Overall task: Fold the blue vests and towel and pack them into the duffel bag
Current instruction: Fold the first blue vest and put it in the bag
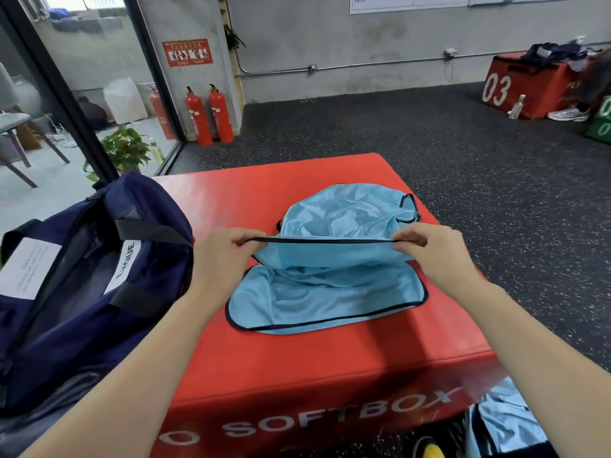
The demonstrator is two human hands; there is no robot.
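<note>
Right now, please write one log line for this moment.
step: folding vest | left hand: pinches hem | right hand: pinches hem | vest on red box | bag: open

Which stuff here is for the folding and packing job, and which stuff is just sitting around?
For the job:
- light blue mesh vest with black trim, its hem pinched by the left hand and right hand
- open navy fabric duffel bag
- more light blue cloth on the floor
- red padded soft box, the work surface

Just lying about:
- two red fire extinguishers
- green potted plant
- white sneaker
</note>
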